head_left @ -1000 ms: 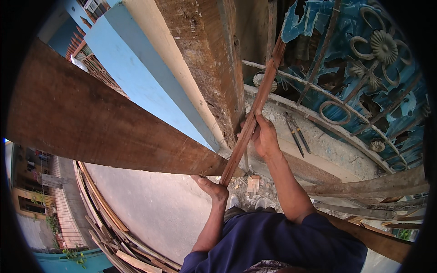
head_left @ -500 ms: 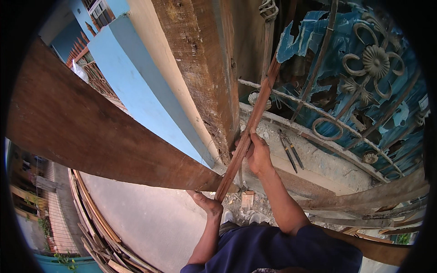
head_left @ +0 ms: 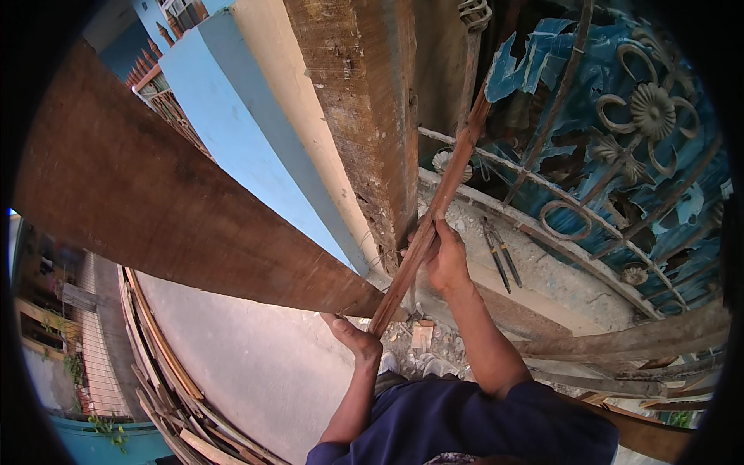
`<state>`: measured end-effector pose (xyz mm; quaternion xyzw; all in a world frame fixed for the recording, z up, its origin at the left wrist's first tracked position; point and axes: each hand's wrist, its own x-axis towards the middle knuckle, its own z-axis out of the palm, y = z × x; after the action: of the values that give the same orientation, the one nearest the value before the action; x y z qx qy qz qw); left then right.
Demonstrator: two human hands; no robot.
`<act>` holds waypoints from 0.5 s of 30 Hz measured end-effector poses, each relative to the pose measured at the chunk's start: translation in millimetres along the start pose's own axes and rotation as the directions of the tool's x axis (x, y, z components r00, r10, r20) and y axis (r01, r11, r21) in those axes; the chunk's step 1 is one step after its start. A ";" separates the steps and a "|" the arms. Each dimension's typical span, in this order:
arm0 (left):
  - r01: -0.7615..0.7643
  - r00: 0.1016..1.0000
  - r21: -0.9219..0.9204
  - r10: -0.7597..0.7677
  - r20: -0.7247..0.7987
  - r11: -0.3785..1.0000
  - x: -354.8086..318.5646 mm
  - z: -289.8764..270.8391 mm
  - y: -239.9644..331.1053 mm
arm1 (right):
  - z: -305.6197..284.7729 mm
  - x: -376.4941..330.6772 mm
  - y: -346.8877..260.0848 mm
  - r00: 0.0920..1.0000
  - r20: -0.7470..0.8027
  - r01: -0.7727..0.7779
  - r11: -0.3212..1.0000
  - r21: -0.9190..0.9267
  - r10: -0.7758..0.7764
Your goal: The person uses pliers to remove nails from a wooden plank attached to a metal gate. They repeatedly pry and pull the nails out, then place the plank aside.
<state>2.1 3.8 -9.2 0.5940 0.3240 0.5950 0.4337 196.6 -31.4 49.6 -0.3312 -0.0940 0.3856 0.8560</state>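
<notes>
A long, narrow reddish-brown wooden strip (head_left: 422,242) slants from in front of me up toward the metal grille. My right hand (head_left: 448,260) is closed around its middle, with the thumb along the near side. At the strip's lower end, my left hand (head_left: 358,341) holds it; the thumb shows, but the other fingers are hidden behind the wood. The tapering end of a wide brown board (head_left: 209,217) reaches in from the left, just above my left thumb and behind the strip. A thick, rough wooden post (head_left: 360,116) stands beyond my hands.
Pliers-like tools (head_left: 500,252) with dark and yellow handles lie on the dusty ledge at right. Behind them is an ornamental metal grille (head_left: 566,209) with torn blue sheeting (head_left: 542,58). Long wood pieces (head_left: 159,341) are piled at lower left. A light-blue wall (head_left: 232,116) rises behind the board.
The view has shifted slightly, so the post, grille and tools appear a little farther right. Both hands keep their places on the strip.
</notes>
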 end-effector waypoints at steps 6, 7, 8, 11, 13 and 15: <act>0.035 0.998 0.089 -0.030 -0.054 0.995 3.4 5.2 11.3 | -1.6 0.8 1.4 0.999 0.035 0.005 1.000 0.009 -0.006; 0.034 0.998 0.089 -0.029 -0.058 0.995 2.8 4.7 9.4 | -1.0 0.3 1.2 0.999 0.035 0.004 1.000 0.009 -0.004; 0.034 0.998 0.089 -0.028 -0.062 0.995 1.8 4.2 5.8 | 0.5 -0.7 0.4 0.999 0.034 0.002 1.000 0.009 -0.003; 0.033 0.998 0.083 -0.029 -0.052 0.996 2.5 5.4 3.0 | 1.1 -0.5 -1.3 1.000 0.027 0.007 1.000 0.003 -0.007; 0.036 0.998 0.079 -0.032 -0.051 0.996 2.7 4.4 2.8 | 1.8 0.4 -0.2 1.000 0.020 0.002 1.000 0.000 -0.002; 0.041 0.998 0.073 -0.037 -0.054 0.996 2.7 4.0 1.3 | 1.2 2.0 1.6 1.000 0.008 -0.002 1.000 0.001 0.002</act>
<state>6.0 5.1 -6.5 0.5874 0.3686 0.5893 0.4145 196.5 -28.6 49.3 -0.3295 -0.0970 0.3876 0.8555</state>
